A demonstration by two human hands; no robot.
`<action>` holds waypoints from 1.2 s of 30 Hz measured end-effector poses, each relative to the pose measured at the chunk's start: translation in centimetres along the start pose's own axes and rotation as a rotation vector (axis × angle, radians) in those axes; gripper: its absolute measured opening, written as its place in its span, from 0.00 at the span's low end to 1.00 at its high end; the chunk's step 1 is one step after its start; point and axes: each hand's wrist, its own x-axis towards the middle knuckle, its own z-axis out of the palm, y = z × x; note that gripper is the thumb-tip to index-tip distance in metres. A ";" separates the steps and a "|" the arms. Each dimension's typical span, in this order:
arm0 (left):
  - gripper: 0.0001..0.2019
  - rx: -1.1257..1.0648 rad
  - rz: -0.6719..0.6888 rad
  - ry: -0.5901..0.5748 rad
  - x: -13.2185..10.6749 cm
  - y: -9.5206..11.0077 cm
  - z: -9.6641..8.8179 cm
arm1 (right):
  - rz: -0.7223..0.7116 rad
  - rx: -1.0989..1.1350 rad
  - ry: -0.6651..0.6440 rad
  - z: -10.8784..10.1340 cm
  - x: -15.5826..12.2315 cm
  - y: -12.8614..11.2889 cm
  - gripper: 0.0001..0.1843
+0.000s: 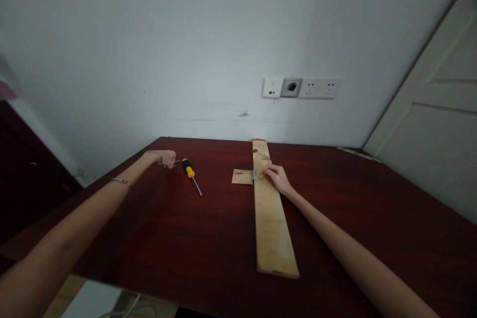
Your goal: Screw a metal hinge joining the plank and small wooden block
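A long pale wooden plank (pixel 271 223) lies lengthwise on the dark red table. A short wood piece (pixel 242 177) sits against its left edge, with a small metal hinge (pixel 255 175) across the joint. My right hand (pixel 278 178) rests on the plank just right of the hinge, fingertips pinched together; whatever they hold is hidden. Farther left, my left hand (pixel 166 158) is closed low over the table. Thin metal pieces, perhaps screws (pixel 177 162), show by its fingers. Close by lies a black and yellow screwdriver (pixel 190 171), its shaft towards me.
The table (pixel 208 238) meets a white wall (pixel 208 49) at the back, where sockets (pixel 318 88) are set. A pale door (pixel 443 104) stands at the right. Below the front edge, a white object (pixel 91 300) and cables show.
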 end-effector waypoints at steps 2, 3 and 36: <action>0.02 0.020 0.045 0.041 0.3 1.2 -1.2 | 0.003 0.006 0.004 0.0 0.0 -0.1 0.10; 0.04 0.021 0.079 0.068 0.5 2.2 -1.8 | 0.005 0.010 0.006 0.0 0.0 -0.1 0.10; 0.05 -1.006 0.675 0.276 2.8 23.4 5.7 | -0.066 -0.038 0.042 1.3 2.1 -3.2 0.15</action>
